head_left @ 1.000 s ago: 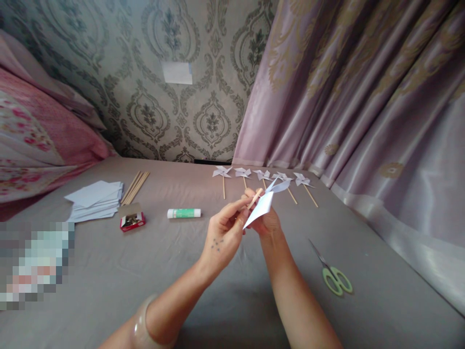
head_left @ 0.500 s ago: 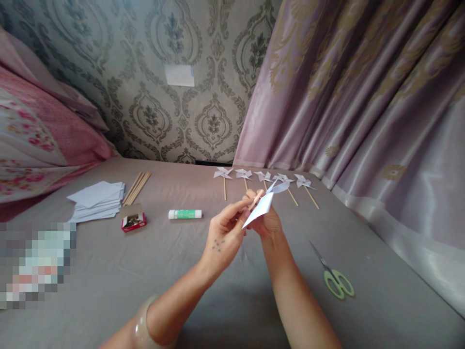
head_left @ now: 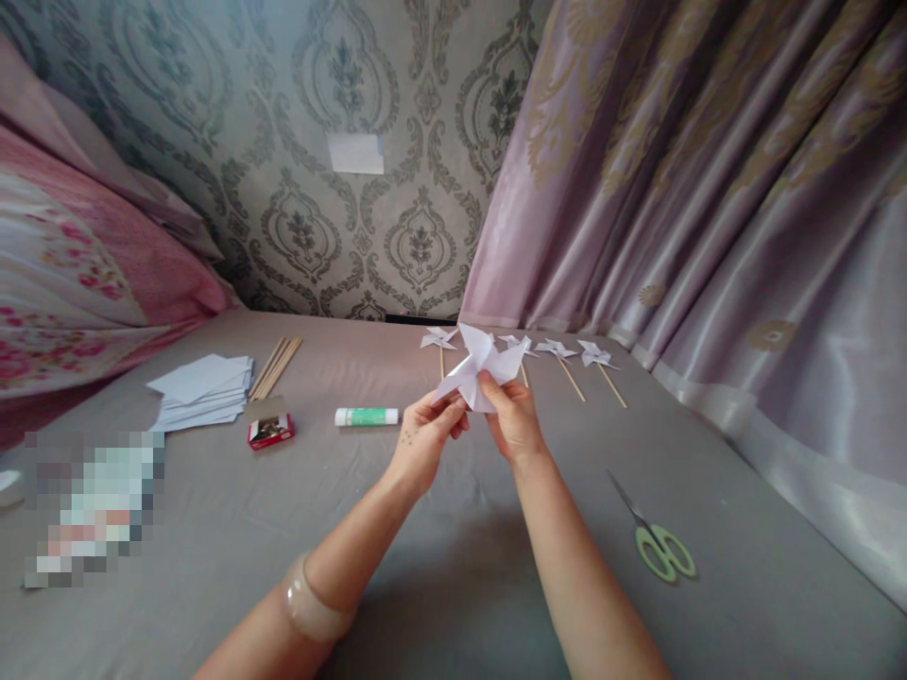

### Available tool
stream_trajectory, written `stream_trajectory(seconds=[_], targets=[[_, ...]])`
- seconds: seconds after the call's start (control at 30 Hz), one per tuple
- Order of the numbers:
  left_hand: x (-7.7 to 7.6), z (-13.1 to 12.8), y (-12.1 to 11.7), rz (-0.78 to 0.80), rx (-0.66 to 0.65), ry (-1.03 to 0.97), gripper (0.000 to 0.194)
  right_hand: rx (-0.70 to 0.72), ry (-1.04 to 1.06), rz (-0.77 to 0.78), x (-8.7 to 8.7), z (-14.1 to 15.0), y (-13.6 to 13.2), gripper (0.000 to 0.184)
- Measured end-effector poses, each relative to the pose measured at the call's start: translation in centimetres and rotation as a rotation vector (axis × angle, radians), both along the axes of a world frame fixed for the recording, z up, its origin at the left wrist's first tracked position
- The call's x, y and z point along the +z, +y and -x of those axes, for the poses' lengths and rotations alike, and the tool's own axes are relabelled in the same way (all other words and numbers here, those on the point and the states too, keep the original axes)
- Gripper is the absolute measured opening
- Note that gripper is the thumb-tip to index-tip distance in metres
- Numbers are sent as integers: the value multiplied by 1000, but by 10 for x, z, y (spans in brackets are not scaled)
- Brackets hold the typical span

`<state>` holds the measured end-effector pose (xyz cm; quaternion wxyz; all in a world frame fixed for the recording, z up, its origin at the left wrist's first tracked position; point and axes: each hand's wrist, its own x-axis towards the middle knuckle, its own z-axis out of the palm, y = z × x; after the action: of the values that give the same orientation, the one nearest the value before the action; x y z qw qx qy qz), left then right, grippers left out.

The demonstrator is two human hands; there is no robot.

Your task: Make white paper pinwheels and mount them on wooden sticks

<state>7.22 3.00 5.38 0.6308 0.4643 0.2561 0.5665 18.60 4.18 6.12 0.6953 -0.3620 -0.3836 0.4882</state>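
Both my hands hold a white paper pinwheel [head_left: 478, 368] up over the grey sheet [head_left: 439, 567], its face turned toward me. My left hand [head_left: 425, 439] pinches the pinwheel's lower left edge with closed fingers. My right hand [head_left: 511, 420] grips its lower right part, thumb pressed on the paper. Its stick is hidden behind my hands. Finished pinwheels on sticks [head_left: 591, 359] lie in a row just beyond.
A glue stick [head_left: 367, 416], a small red box of pins [head_left: 269, 431], a stack of white paper [head_left: 202, 389] and wooden sticks [head_left: 278, 365] lie to the left. Green scissors [head_left: 658, 543] lie at right. Pink pillows stand at far left, a curtain at right.
The pinwheel has turned from edge-on to facing me and moved up a little. My hands have come closer together and farther from me; the stick seen earlier is now hidden.
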Motion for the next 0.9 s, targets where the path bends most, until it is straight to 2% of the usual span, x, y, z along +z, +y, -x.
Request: stream_trajectory(seconds=[0.17,0.33,0.47,0.67,0.8,0.9], targets=[[-15,2,9,7,-33,-25,20,-131,-218,10,-4,1,-2,35],[-22,3,10,40,-56,-21,26,-225,-430,-3,-4,3,-6,38],[-25,2,10,43,-51,-33,26,-281,-496,-8,-7,4,-5,37],[-17,7,12,66,-77,-23,19,-195,-415,40,-6,-2,-2,40],[-5,16,14,4,-38,-5,45,-108,-364,11,1,-3,-6,38],[4,20,15,-62,19,61,50,-50,-367,-11,5,0,-10,35]])
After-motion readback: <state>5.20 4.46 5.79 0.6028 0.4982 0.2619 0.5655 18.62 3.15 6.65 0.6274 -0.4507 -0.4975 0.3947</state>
